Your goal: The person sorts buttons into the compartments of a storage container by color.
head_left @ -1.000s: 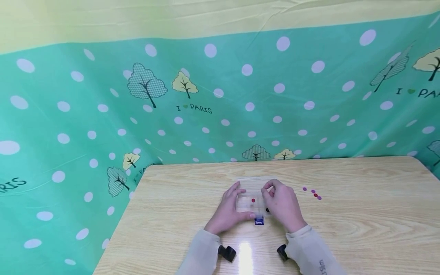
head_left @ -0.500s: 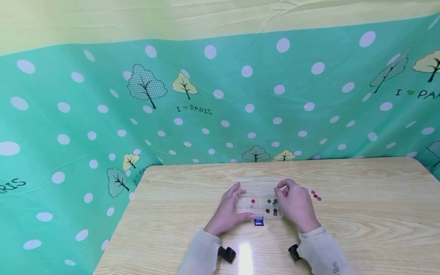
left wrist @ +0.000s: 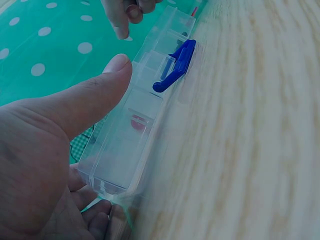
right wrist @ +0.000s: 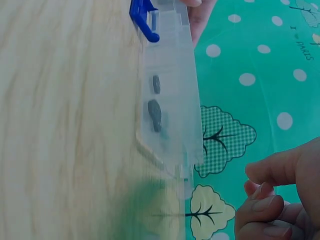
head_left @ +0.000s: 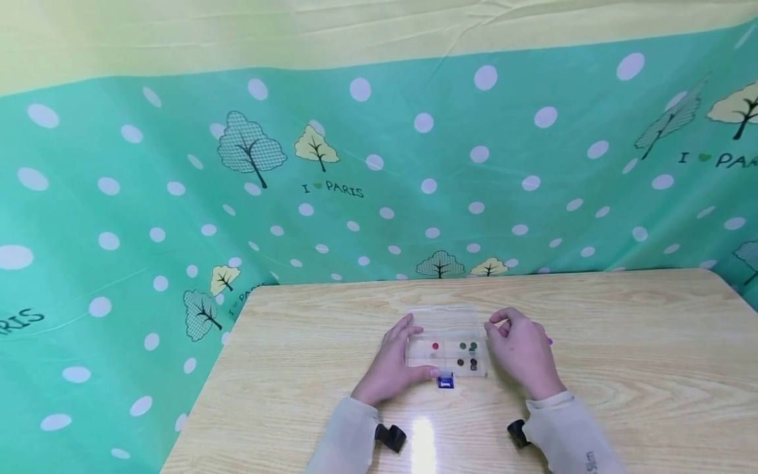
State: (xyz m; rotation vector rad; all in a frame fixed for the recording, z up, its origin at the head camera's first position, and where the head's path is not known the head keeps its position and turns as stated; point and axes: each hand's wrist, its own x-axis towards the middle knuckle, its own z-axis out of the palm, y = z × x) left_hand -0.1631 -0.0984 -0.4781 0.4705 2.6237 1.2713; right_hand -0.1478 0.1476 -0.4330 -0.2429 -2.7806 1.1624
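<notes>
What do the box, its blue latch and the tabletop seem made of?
The box looks like clear, slightly cloudy plastic: a red disc shows through its wall. The blue latch is probably plastic too, opaque and evenly coloured. The tabletop seems pale wood or wood-look laminate, from its grain, with a glossy highlight.
</notes>
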